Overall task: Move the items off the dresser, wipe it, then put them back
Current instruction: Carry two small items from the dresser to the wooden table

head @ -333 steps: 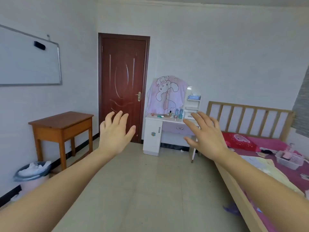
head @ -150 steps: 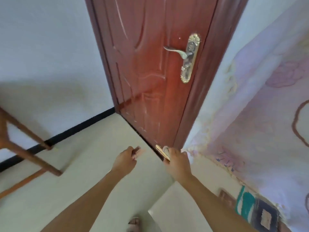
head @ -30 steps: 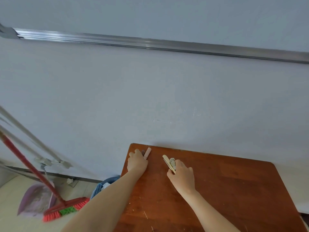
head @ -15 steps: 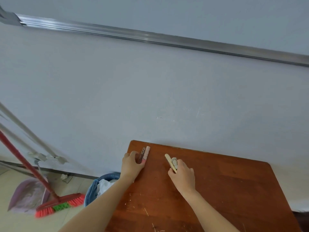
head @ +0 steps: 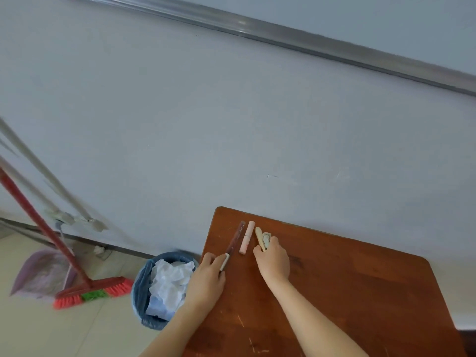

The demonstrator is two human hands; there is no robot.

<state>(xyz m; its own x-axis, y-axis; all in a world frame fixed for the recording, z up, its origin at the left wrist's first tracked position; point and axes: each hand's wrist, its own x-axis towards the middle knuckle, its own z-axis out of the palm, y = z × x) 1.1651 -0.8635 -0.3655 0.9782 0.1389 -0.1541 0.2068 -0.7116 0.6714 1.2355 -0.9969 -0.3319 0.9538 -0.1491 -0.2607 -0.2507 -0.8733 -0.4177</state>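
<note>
On the brown wooden table (head: 347,292), near its far left corner, lie a dark red cosmetic stick (head: 235,239) and a pale pink tube (head: 246,237), side by side. My left hand (head: 207,278) pinches the white near end of the dark red stick against the tabletop. My right hand (head: 273,258) is closed on a small cream and white hair clip (head: 262,239), which touches the table just right of the pink tube. The dresser is out of view.
A blue waste bin (head: 144,292) full of crumpled paper stands on the floor by the table's left edge. A red broom (head: 77,287) and a purple dustpan (head: 38,274) lean at the wall to the left. A whiteboard's metal rail (head: 283,34) runs above.
The pink tube has left my left hand and lies on the table. My left hand has drawn back toward me and now grips the dark red stick's end. The view has tilted.
</note>
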